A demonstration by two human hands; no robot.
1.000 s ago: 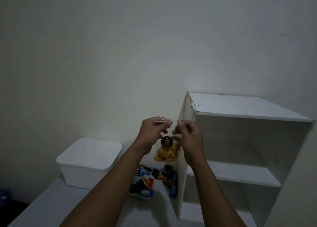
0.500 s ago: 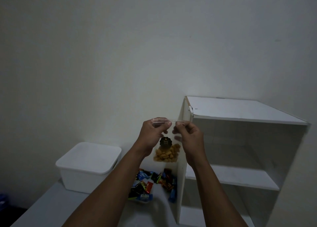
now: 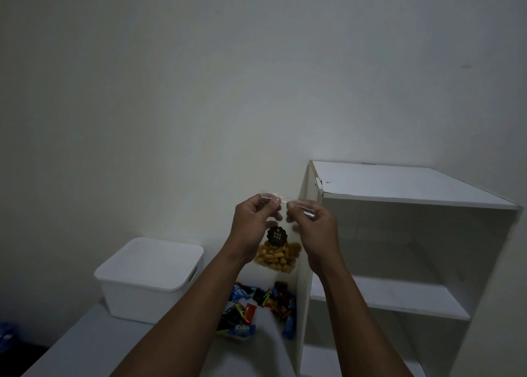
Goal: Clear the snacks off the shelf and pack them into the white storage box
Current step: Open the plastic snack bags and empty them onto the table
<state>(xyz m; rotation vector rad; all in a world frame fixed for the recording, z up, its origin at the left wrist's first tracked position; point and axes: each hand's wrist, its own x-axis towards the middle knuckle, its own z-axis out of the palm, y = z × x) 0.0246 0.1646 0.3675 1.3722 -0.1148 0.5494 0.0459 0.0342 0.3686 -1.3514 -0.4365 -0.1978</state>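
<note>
- I'm seeing both hands raised in front of the wall, side by side and close together.
- Left hand [image 3: 253, 224] is pinching the top left corner of a clear snack bag [image 3: 281, 258], with the thumb and curled fingers closing on the sealed strip.
- Right hand [image 3: 315, 230] is pinching the top right corner of the same strip in the same way, fingers curled in.
- The bag is hanging straight down between the two hands. Small golden-orange snack pieces are sitting in its lower half, below the palms.
- A round black label [image 3: 277, 235] with gold lettering is showing on the bag's face, just under the thumbs.
- The white storage box [image 3: 151, 265] is sitting on the desk [image 3: 91, 345] below and left of the left hand, well apart from it, with its lid on.
- A pile of wrapped candies [image 3: 258, 305] in blue, red and dark foils is lying on the desk directly below the hands, between the box and the shelf's side panel.
- The white shelf [image 3: 399, 184] is standing just right of the right hand. The boards I'm seeing are bare.
- The bag is off the shelf, in the air, and not in the box.
</note>
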